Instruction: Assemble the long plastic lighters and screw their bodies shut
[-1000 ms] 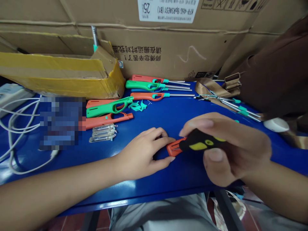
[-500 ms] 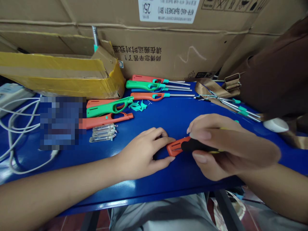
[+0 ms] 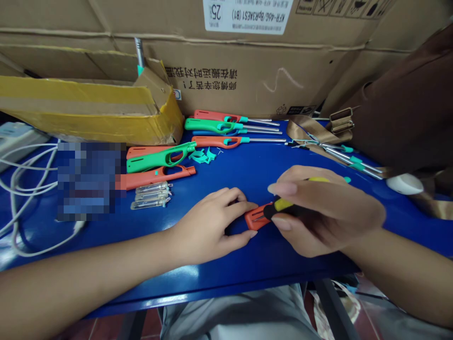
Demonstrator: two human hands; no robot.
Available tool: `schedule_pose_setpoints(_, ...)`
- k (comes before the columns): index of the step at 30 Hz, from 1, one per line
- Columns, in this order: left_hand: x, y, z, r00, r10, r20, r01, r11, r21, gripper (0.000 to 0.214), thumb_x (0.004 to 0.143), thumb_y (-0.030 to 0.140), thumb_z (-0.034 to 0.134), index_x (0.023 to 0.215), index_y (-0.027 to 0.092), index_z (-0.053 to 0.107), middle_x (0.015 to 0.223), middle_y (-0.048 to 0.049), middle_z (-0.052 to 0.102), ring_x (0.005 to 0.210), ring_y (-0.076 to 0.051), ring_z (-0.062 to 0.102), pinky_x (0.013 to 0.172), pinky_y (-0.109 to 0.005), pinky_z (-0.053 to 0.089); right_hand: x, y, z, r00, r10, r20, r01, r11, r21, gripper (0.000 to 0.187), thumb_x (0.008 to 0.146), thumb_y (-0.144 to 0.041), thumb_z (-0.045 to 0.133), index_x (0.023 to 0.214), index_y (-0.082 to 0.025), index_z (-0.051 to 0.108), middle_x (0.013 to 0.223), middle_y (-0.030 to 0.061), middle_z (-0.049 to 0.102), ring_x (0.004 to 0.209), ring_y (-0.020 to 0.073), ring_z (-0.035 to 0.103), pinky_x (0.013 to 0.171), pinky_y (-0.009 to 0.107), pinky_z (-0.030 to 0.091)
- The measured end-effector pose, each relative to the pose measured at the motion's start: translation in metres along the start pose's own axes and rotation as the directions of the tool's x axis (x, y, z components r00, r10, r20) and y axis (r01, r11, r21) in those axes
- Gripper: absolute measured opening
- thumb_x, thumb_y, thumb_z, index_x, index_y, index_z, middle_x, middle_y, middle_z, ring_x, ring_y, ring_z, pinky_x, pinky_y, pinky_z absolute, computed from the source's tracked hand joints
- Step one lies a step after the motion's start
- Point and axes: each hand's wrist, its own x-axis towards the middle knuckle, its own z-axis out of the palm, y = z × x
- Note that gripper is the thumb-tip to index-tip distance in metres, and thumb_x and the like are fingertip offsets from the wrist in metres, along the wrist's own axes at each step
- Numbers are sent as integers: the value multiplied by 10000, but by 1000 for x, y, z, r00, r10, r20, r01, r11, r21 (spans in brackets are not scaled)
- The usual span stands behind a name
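My left hand (image 3: 212, 224) rests on the blue table, thumb and fingers pinching the end of a red lighter casing (image 3: 252, 219). In my right hand (image 3: 325, 212) is a screwdriver (image 3: 283, 204) with a black and yellow handle, its fingers closed round the grip. The thin metal shaft points left, over the slot in the casing's end; whether the tip touches inside, I cannot tell. Most of the casing's right part is hidden beneath the right hand.
Long-nosed lighters (image 3: 219, 141) lie at the back. Bare casings (image 3: 152, 160), teal plastic bits (image 3: 203, 156) and clear fuel tanks (image 3: 151, 194) lie left of centre. Metal tubes (image 3: 354, 160) and a strap (image 3: 311, 130) are at right. A yellow-taped carton (image 3: 123, 101) and white cables (image 3: 21, 189) stand left.
My right hand has shifted slightly left and turned, showing more of the screwdriver's yellow grip and its shaft. My left hand and the casing have stayed in place.
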Motion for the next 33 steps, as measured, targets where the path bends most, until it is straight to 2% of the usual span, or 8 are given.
schedule_pose_setpoints(2,0,0,0,1000,-7,2,7,1000,-3,318,983,378,615,1252,210,636,1166,-87,650,1069,-255,621,929,-414,514,0,0,3,996,-41,-76,45,998,54,293,958,-220,537,1239,-163,600,732,-2,676,575,157,619,487,287,503)
schedule_pose_setpoints(8,0,0,-1,1000,-10,11,10,1000,-1,313,973,373,643,1247,221,641,1177,-86,635,1065,-248,606,916,-400,512,-4,1,14,993,100,-60,-87,976,199,471,946,-209,569,1415,-192,534,1312,107,701,888,195,738,664,301,607)
schedule_pose_setpoints(11,0,0,-1,1000,-5,5,5,1000,12,314,970,375,648,1243,220,644,1128,-82,640,1026,-246,607,897,-399,513,-7,5,13,995,93,25,-95,991,96,463,965,-215,533,1427,-215,517,1140,76,755,777,188,728,624,306,593)
schedule_pose_setpoints(15,0,0,-1,1000,-4,12,4,1000,16,284,977,380,632,1189,192,661,1217,-109,645,1106,-273,615,957,-429,513,-9,6,12,1000,24,-9,-25,998,-65,408,920,-173,574,1326,-208,597,807,-1,750,527,141,635,496,267,520)
schedule_pose_setpoints(19,-1,0,0,1000,-9,8,9,1000,-4,271,970,361,640,1178,189,667,1227,-109,655,1138,-278,617,977,-436,517,-11,2,18,998,68,-7,-68,996,60,548,908,-110,584,1437,-239,522,1034,42,796,753,193,759,639,298,628)
schedule_pose_setpoints(23,-1,-1,0,1000,-26,16,27,999,-21,252,974,353,630,1164,192,669,1221,-109,650,1134,-275,619,995,-444,515,-9,-6,24,981,153,-117,-116,954,276,765,916,-94,644,1579,-352,363,1185,20,782,724,149,761,608,248,640)
schedule_pose_setpoints(28,0,-1,0,999,-33,20,33,999,-30,274,969,348,645,1197,197,664,1214,-101,639,1131,-266,609,1008,-433,507,-1,-6,17,976,126,-176,-89,975,203,597,827,-110,811,1365,-234,585,1128,53,800,874,185,787,735,262,663)
schedule_pose_setpoints(33,0,0,-1,999,-33,29,33,999,-18,340,973,354,650,1282,210,648,1168,-90,632,1099,-260,607,964,-417,511,5,1,11,958,109,-266,-29,956,291,312,940,-127,539,1226,-136,665,1069,113,779,955,231,756,802,403,655)
